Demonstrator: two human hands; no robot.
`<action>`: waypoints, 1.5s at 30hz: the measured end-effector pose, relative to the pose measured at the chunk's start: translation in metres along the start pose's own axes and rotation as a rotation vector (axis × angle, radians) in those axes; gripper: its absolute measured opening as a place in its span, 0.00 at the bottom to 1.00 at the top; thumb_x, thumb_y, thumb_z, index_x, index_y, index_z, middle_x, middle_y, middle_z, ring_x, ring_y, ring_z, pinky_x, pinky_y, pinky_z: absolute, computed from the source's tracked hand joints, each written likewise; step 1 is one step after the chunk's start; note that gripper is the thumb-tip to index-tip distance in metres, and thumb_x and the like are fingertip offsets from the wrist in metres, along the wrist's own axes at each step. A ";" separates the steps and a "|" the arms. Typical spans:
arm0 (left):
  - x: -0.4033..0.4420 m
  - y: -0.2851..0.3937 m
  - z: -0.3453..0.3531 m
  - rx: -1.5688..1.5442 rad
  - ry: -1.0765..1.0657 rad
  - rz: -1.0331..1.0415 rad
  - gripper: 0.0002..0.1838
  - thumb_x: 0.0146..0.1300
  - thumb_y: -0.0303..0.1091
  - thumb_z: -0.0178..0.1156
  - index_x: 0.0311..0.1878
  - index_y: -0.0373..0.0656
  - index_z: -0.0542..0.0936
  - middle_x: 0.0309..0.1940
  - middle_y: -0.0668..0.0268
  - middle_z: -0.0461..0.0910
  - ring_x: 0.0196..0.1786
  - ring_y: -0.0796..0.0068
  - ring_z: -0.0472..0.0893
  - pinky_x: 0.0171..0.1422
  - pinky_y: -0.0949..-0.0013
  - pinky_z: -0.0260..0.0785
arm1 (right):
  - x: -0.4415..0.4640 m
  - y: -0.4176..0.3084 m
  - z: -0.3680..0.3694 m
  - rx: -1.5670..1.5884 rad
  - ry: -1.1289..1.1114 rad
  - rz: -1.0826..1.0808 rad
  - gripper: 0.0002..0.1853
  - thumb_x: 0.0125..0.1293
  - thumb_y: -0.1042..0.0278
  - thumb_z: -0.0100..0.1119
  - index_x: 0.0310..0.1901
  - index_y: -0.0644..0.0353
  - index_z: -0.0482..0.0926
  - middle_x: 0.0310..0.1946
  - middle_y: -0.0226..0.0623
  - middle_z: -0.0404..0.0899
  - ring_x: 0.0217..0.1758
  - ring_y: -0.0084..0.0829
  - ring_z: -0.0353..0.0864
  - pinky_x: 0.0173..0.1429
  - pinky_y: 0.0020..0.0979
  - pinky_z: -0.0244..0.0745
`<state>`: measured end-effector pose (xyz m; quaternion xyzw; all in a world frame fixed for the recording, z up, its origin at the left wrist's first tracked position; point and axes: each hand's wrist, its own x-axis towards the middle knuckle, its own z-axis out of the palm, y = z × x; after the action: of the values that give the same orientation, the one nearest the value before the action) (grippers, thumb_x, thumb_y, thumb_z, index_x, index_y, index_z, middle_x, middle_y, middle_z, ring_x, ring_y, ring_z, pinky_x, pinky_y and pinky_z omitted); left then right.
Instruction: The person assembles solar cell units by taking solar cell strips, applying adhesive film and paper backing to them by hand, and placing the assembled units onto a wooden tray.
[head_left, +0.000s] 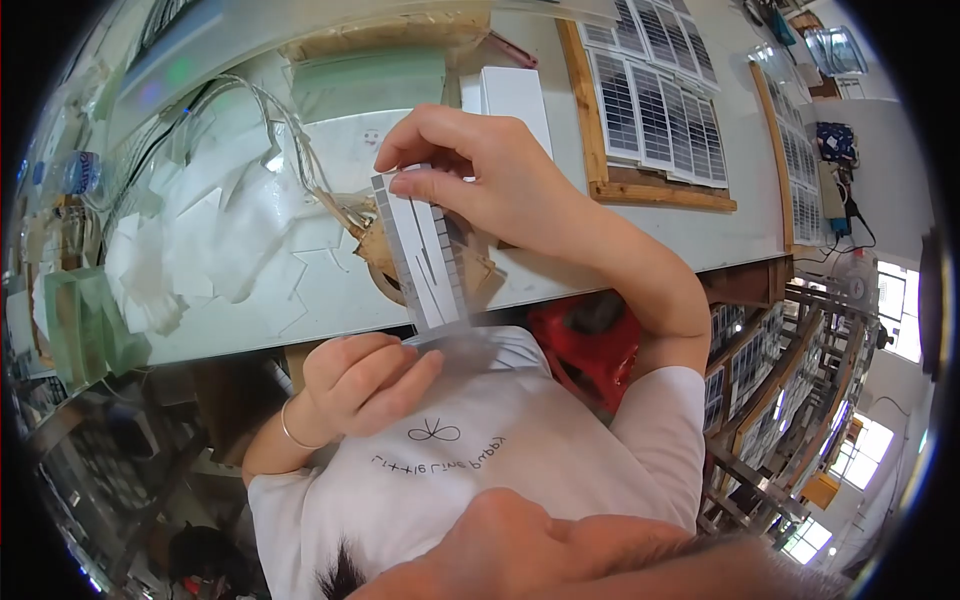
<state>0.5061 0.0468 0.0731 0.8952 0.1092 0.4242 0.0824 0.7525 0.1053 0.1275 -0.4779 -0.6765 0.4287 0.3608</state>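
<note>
A small, narrow solar panel strip [428, 262], pale with grey cell edges and dark lines down its middle, is held lengthwise between my hands, tilted over the table's front edge. At its far end, the thumb and fingers of my right hand [495, 165] pinch it. My left hand [365, 385], with a thin bracelet at the wrist, is curled round the near end; its fingertips are partly blurred. Beneath the strip, and partly hidden by it, sits a round brown fixture [380, 265] with a metal-tipped tool [345, 215] beside it.
Wood-framed trays [660, 187] of solar cells lie at the right. Clear plastic sheets [220, 240] and cables [265, 95] spread across the left. A white box [515, 105] and green sheet [370, 85] stand behind. Racks [770, 400] and a red bag [590, 345] are below table level.
</note>
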 end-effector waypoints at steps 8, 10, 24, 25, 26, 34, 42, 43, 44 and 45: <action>-0.007 -0.002 0.011 -0.057 -0.039 -0.082 0.20 0.42 0.23 0.73 0.45 0.39 0.88 0.39 0.65 0.76 0.35 0.69 0.80 0.33 0.73 0.73 | 0.002 0.015 0.004 -0.045 0.054 -0.051 0.08 0.70 0.71 0.67 0.48 0.61 0.82 0.39 0.33 0.87 0.40 0.22 0.84 0.47 0.26 0.79; -0.004 -0.002 0.009 -0.094 -0.055 -0.092 0.21 0.42 0.23 0.73 0.45 0.37 0.88 0.39 0.64 0.76 0.36 0.68 0.81 0.34 0.73 0.74 | 0.002 0.017 0.004 -0.036 0.052 -0.029 0.09 0.70 0.71 0.67 0.49 0.61 0.82 0.39 0.33 0.87 0.40 0.22 0.83 0.47 0.26 0.79; 0.000 0.002 0.009 -0.066 -0.065 -0.105 0.18 0.45 0.23 0.75 0.44 0.38 0.87 0.39 0.65 0.76 0.38 0.68 0.82 0.36 0.73 0.76 | -0.003 0.014 0.006 -0.013 0.046 -0.002 0.09 0.72 0.70 0.65 0.50 0.62 0.82 0.41 0.33 0.86 0.43 0.23 0.84 0.49 0.26 0.79; 0.000 0.001 0.010 -0.017 -0.038 -0.072 0.17 0.46 0.23 0.75 0.43 0.40 0.87 0.39 0.65 0.77 0.39 0.68 0.82 0.37 0.73 0.76 | -0.004 0.013 0.007 -0.016 0.043 0.002 0.09 0.73 0.71 0.65 0.50 0.62 0.82 0.42 0.33 0.86 0.44 0.23 0.85 0.50 0.26 0.80; 0.001 0.001 0.011 0.033 -0.012 -0.040 0.17 0.47 0.24 0.75 0.43 0.43 0.87 0.40 0.66 0.78 0.39 0.68 0.82 0.38 0.72 0.76 | -0.005 0.013 0.007 -0.018 0.039 0.007 0.09 0.73 0.71 0.65 0.50 0.62 0.82 0.43 0.33 0.86 0.44 0.24 0.85 0.50 0.27 0.80; 0.001 -0.004 0.021 0.101 -0.028 -0.043 0.16 0.51 0.24 0.75 0.45 0.45 0.87 0.44 0.65 0.83 0.49 0.64 0.87 0.42 0.74 0.78 | -0.004 0.016 0.010 -0.031 0.077 -0.069 0.09 0.71 0.71 0.65 0.50 0.61 0.81 0.43 0.38 0.86 0.45 0.33 0.87 0.50 0.32 0.82; 0.000 -0.006 0.019 0.098 -0.030 -0.028 0.15 0.52 0.23 0.75 0.45 0.44 0.87 0.43 0.65 0.84 0.50 0.64 0.88 0.43 0.75 0.79 | -0.001 0.036 -0.002 -0.265 0.161 -0.209 0.11 0.66 0.73 0.68 0.49 0.61 0.82 0.41 0.35 0.81 0.39 0.32 0.83 0.48 0.31 0.80; 0.000 -0.006 0.019 0.099 -0.028 -0.029 0.15 0.52 0.23 0.74 0.45 0.44 0.87 0.43 0.66 0.84 0.50 0.64 0.88 0.43 0.75 0.79 | -0.001 0.036 -0.003 -0.227 0.110 -0.148 0.10 0.66 0.73 0.68 0.47 0.61 0.81 0.41 0.35 0.81 0.39 0.31 0.82 0.47 0.30 0.79; 0.000 -0.006 0.019 0.099 -0.027 -0.031 0.15 0.53 0.23 0.74 0.45 0.44 0.87 0.43 0.66 0.85 0.50 0.65 0.88 0.43 0.75 0.79 | -0.001 0.035 -0.004 -0.188 0.058 -0.086 0.09 0.65 0.74 0.69 0.45 0.62 0.81 0.40 0.36 0.80 0.39 0.31 0.82 0.46 0.30 0.79; -0.001 -0.007 0.019 0.105 -0.024 -0.034 0.15 0.53 0.23 0.74 0.45 0.44 0.87 0.43 0.66 0.85 0.50 0.65 0.88 0.43 0.75 0.79 | 0.000 0.034 -0.004 -0.189 0.053 -0.090 0.09 0.65 0.74 0.69 0.45 0.62 0.81 0.40 0.36 0.80 0.39 0.31 0.82 0.46 0.30 0.79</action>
<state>0.5199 0.0521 0.0588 0.9013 0.1456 0.4057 0.0439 0.7680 0.1119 0.0977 -0.4900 -0.7250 0.3334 0.3507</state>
